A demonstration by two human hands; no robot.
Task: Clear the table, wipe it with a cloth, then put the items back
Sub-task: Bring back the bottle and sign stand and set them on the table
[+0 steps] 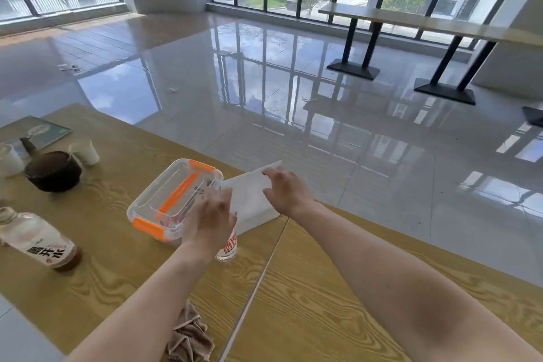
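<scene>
**Clearing step.** The white box (252, 203) lay at the bench's (323, 288) 12 o'clock edge. The left hand (210, 214) and right hand (286, 189) were spread over it, fingers relaxed, pinching nothing. It was best gripped at opposite sides and lifted level, avoiding the clear container (150, 185) at 10 o'clock. The cloth (188, 338) lay at 6 o'clock.

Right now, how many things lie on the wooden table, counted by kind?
Paper cups: 2
Bottles: 2
Clear container with orange clips: 1
White box: 1
Dark pot: 1
Booklet: 1
Brown cloth: 1
Total: 9
</scene>
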